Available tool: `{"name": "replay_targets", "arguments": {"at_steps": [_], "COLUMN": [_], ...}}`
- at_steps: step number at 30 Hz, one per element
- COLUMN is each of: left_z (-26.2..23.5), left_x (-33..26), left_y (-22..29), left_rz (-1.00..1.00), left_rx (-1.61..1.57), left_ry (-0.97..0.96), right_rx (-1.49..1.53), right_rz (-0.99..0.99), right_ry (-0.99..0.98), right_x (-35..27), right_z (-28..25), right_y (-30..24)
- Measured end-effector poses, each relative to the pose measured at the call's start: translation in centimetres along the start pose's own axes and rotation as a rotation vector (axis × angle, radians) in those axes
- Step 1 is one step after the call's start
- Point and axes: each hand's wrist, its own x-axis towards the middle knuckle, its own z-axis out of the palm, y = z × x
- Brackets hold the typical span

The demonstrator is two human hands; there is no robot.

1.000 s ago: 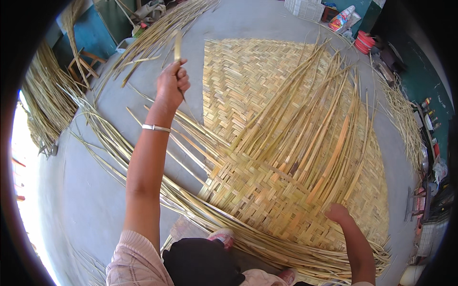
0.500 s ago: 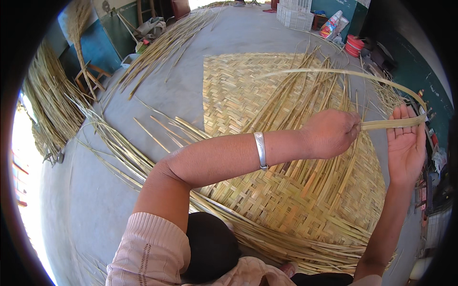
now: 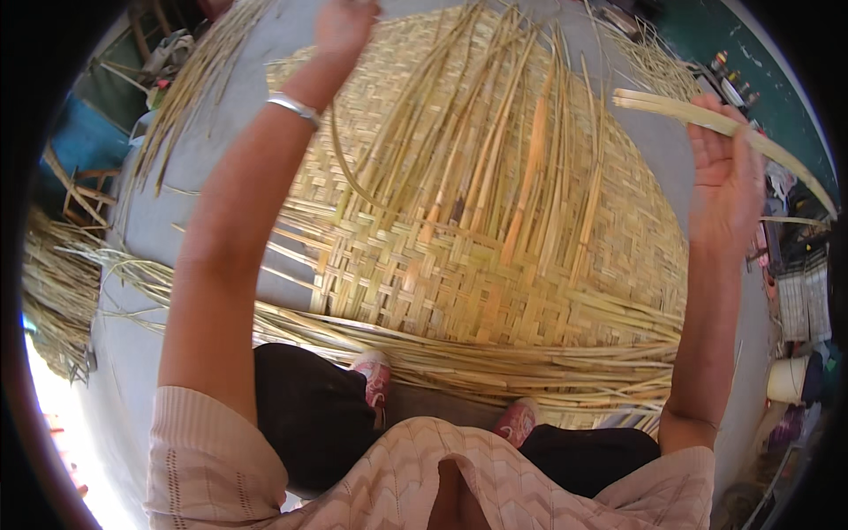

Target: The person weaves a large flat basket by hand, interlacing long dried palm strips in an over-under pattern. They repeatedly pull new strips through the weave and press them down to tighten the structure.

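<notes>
My left hand (image 3: 347,25) is raised at the upper edge, over the far left part of a woven mat (image 3: 389,291). Its fingers look curled, but they are partly cut off and blurred, so what they hold is hidden. A thin curved strip (image 3: 340,163) shows below that wrist, which wears a silver bracelet (image 3: 293,108). On the far right my right hand (image 3: 720,172) grips a long, pale flat reed strip (image 3: 667,106) between thumb and fingers. One end points left over the floor; the other bends down to the right.
Loose reed strips (image 3: 495,150) lie across the mat, and more (image 3: 530,367) run along its near edge by my shoes (image 3: 375,375). Bundles of stalks (image 3: 57,291) stand at left. A wooden stool (image 3: 87,199) and assorted items (image 3: 786,380) flank the floor.
My left hand has swung from beside the right hand to the far left. The strip's end near the right hand is now free of the left hand. The view has tilted down.
</notes>
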Motion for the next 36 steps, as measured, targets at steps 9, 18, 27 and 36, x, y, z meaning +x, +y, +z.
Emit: {"name": "replay_targets", "arguments": {"at_steps": [9, 18, 27, 36], "left_z": [-15.6, -8.3, -4.4, 8.6], "left_x": [-9.2, -18.5, -16.8, -16.8], "left_y": [-22.3, -27.1, -24.7, -22.6], "left_rz": [-0.913, -1.301, -1.081, -0.312], "left_rx": [-0.094, -0.573, -0.452, 0.237], "left_ry": [0.471, 0.315, 0.177, -0.969], "right_rx": [-0.129, -0.989, -1.258, -1.276], "right_rz": [1.708, 0.945, 0.731, 0.702], "right_ry": [0.08, -1.183, -1.028, -0.72], "right_x": [-25.9, -20.9, -19.8, -19.9], "right_z": [-3.2, 1.1, -2.0, -1.6], "right_y": [14.5, 22.5, 30.0, 29.9]}}
